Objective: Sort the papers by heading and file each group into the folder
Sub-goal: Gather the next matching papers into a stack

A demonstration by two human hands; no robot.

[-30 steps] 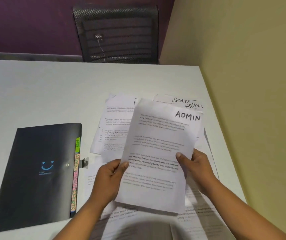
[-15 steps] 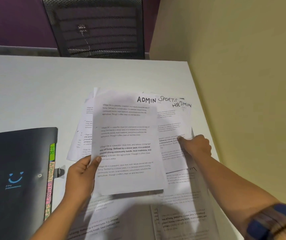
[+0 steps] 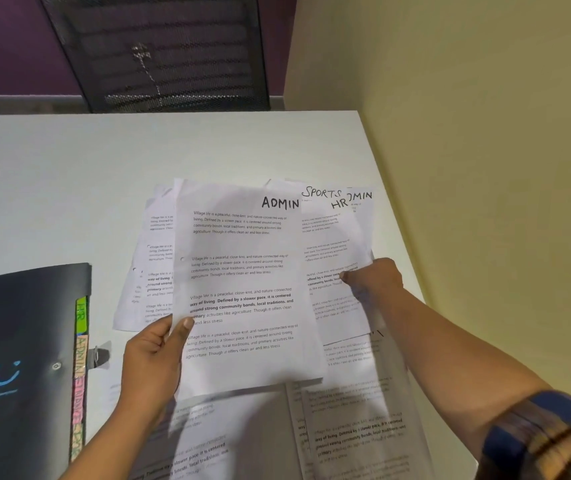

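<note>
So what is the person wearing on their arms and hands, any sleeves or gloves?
Both hands are bare: the left hand and right hand show no gloves, and no rings are visible. The right arm has a rolled-up plaid sleeve, dark blue and tan. No sleeve shows on the left forearm.

The white surface (image 3: 69, 174) runs to a yellow wall on the right. A black folder (image 3: 17, 341) with a blue smiley mark lies flat at the near left, its coloured index tabs (image 3: 80, 372) along its right edge. Loose printed papers (image 3: 346, 427) are spread overlapping across the near right, with headings SPORTS, HR and part of ADMIN showing at their far end.
</note>
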